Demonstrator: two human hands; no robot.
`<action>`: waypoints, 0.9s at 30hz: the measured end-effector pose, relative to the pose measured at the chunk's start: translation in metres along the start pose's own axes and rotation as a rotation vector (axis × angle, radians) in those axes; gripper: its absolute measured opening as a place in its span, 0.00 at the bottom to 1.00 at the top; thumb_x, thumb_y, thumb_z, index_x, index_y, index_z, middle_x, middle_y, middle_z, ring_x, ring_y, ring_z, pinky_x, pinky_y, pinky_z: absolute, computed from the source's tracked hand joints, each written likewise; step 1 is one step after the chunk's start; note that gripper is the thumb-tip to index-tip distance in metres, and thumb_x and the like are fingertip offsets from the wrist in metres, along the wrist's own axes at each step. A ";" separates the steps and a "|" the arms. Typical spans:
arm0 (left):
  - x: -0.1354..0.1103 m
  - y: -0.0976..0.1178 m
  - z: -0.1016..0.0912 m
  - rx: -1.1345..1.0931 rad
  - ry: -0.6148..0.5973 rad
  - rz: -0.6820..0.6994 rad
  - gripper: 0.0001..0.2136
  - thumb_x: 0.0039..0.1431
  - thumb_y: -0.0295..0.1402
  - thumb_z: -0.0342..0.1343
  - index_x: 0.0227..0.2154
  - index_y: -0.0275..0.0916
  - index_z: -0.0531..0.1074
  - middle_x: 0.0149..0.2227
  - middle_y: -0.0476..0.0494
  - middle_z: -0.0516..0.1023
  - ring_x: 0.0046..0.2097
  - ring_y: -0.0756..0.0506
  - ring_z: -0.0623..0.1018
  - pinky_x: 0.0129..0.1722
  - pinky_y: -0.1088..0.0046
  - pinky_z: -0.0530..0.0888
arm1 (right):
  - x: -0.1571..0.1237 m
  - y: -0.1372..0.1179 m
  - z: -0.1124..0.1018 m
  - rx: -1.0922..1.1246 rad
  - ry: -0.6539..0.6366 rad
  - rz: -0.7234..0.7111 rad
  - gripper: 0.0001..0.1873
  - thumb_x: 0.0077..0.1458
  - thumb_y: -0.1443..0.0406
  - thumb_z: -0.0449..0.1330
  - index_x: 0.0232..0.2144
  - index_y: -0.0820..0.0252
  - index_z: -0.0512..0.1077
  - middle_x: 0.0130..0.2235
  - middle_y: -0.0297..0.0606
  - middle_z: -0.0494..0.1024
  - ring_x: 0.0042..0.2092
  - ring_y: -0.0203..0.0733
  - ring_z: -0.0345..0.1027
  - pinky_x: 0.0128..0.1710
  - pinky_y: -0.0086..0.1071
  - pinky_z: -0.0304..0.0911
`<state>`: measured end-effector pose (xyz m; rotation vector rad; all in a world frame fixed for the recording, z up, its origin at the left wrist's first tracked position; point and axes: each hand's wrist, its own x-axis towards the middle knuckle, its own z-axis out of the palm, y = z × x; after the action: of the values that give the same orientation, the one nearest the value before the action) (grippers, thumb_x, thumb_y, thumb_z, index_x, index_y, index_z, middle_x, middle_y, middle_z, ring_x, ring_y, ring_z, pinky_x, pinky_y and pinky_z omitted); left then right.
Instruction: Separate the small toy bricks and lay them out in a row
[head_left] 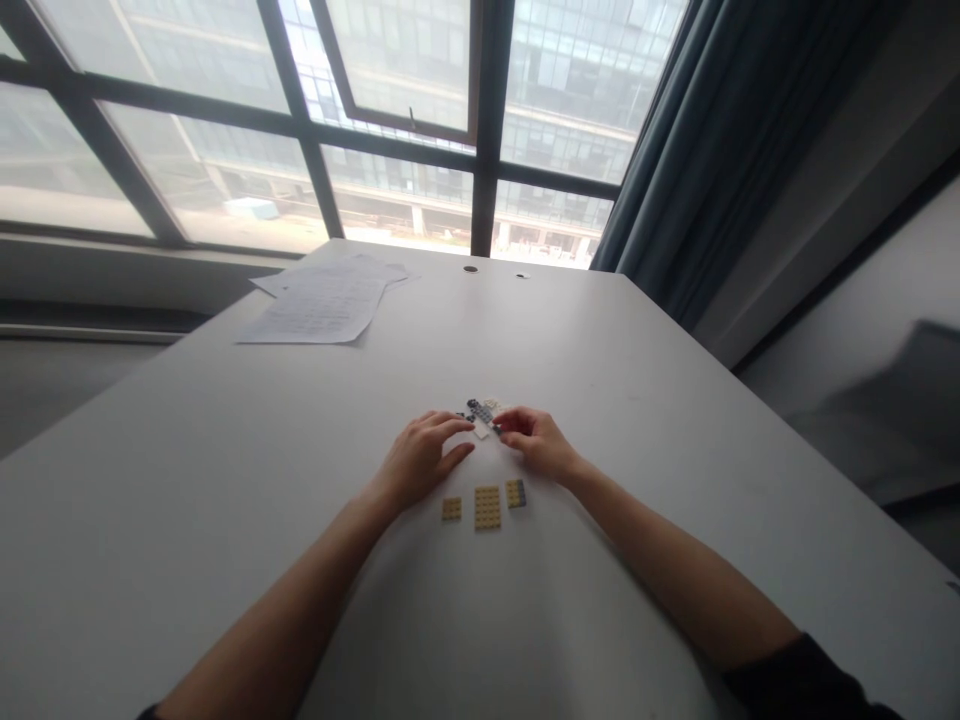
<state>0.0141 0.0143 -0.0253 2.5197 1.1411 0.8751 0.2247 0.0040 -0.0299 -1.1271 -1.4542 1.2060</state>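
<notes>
A small pile of white, grey and black building bricks [481, 409] lies on the table between my two hands. My left hand [429, 456] rests at the pile's left side, its thumb and fingers apart with nothing between them. On the right side, my right hand [541, 442] has its thumb and fingertips closed around a small dark grey brick [497, 429], which the fingers partly hide. A white flat piece [481, 430] lies between the hands. Nearer to me sit three studded plates in a row: a small tan plate [451, 509], a larger tan plate [487, 508] and a tan-and-grey plate [516, 493].
The white table [600, 390] reaches back to a large window [405, 190]. Printed paper sheets [322, 300] lie at the back left. Two round holes, one a cable hole [470, 269], are near the far edge. A dark curtain [712, 150] hangs at the right.
</notes>
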 end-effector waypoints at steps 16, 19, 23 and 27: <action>0.003 0.048 -0.005 -0.140 0.303 0.152 0.06 0.57 0.33 0.57 0.37 0.41 0.75 0.36 0.43 0.78 0.39 0.45 0.75 0.42 0.66 0.73 | -0.040 -0.037 0.014 0.475 0.036 0.177 0.15 0.37 0.67 0.68 0.33 0.58 0.74 0.32 0.35 0.79 0.33 0.37 0.70 0.33 0.30 0.63; 0.002 0.050 -0.005 -0.109 0.301 0.174 0.06 0.57 0.33 0.58 0.38 0.41 0.75 0.37 0.43 0.78 0.40 0.45 0.75 0.42 0.65 0.73 | -0.041 -0.039 0.015 0.471 0.064 0.149 0.15 0.36 0.68 0.68 0.31 0.59 0.74 0.32 0.35 0.79 0.33 0.38 0.71 0.34 0.30 0.63; 0.000 0.050 -0.004 -0.042 0.282 0.195 0.09 0.56 0.34 0.59 0.39 0.41 0.74 0.37 0.43 0.78 0.40 0.44 0.74 0.42 0.65 0.72 | -0.041 -0.039 0.017 0.474 0.053 0.157 0.15 0.35 0.70 0.69 0.31 0.60 0.74 0.31 0.34 0.80 0.33 0.37 0.72 0.35 0.30 0.62; -0.001 0.047 -0.004 -0.016 0.282 0.197 0.07 0.56 0.33 0.58 0.39 0.41 0.73 0.37 0.43 0.78 0.40 0.44 0.74 0.42 0.65 0.71 | -0.041 -0.042 0.018 0.437 0.050 0.193 0.14 0.37 0.68 0.69 0.30 0.60 0.73 0.31 0.34 0.80 0.34 0.37 0.72 0.36 0.31 0.62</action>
<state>0.0394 -0.0177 -0.0024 2.5877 0.9634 1.3198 0.2104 -0.0431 0.0057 -0.9978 -0.9922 1.5283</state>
